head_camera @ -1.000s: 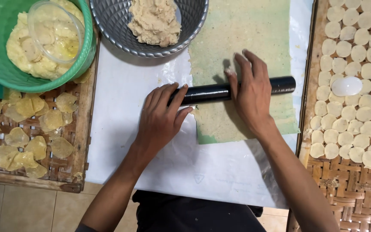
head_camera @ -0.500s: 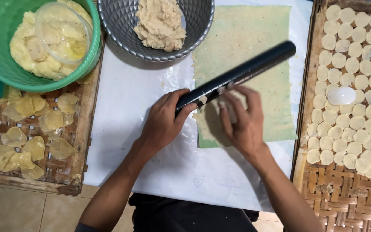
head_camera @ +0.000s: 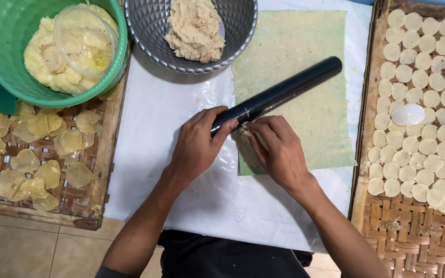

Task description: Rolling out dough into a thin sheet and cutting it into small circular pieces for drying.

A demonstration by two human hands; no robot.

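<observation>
On the white sheet [head_camera: 181,103], left hand [head_camera: 197,146] grips the black roller [head_camera: 279,92]; right hand [head_camera: 279,152] pinches the dough's edge [head_camera: 244,138].

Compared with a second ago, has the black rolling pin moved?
Yes. The rolling pin has tilted from level to slanting, its far end now nearer the grey bowl; the left hand holds its near end.

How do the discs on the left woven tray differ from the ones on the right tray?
The left tray's discs are yellowish, translucent, irregular and loosely overlapping; the right tray's discs are white, opaque, evenly round and packed in tidy rows. The left ones look larger and fewer. Both lots lie flat on woven trays.
</observation>
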